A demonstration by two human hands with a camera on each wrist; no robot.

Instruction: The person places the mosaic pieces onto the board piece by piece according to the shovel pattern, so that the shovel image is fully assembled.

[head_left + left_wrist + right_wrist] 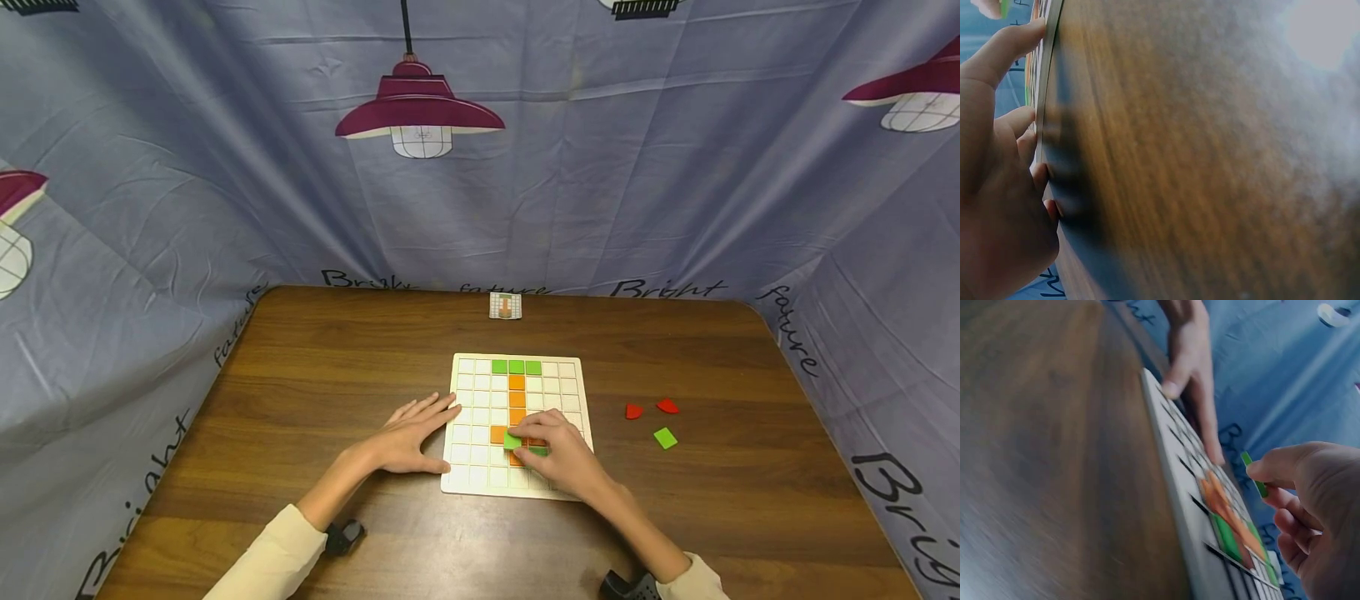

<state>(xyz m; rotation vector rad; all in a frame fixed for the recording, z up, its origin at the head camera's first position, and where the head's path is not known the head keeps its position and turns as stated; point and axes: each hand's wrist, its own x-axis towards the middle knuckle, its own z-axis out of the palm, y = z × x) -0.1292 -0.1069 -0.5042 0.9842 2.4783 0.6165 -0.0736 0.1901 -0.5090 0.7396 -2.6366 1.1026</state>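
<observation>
A white grid board [468, 477] lies on the table. My right hand [567, 457] pinches a green square tile [1254, 474] between thumb and fingertips, over the lower middle of the board. In the right wrist view that tile is held clear above the grid. Orange tiles [517, 383] run down a middle column, and one more orange tile [498, 434] sits left of it. Three green tiles [516, 367] form a row at the top. My right hand partly hides the tiles beneath it. My left hand [405, 439] rests with spread fingers at the board's left edge.
Right of the board lie two red pieces [633, 411] and a loose green tile [665, 437]. A small pattern card [505, 306] stands near the table's back edge. Blue-grey cloth [525, 192] with printed lamps hangs around the wooden table [337, 333].
</observation>
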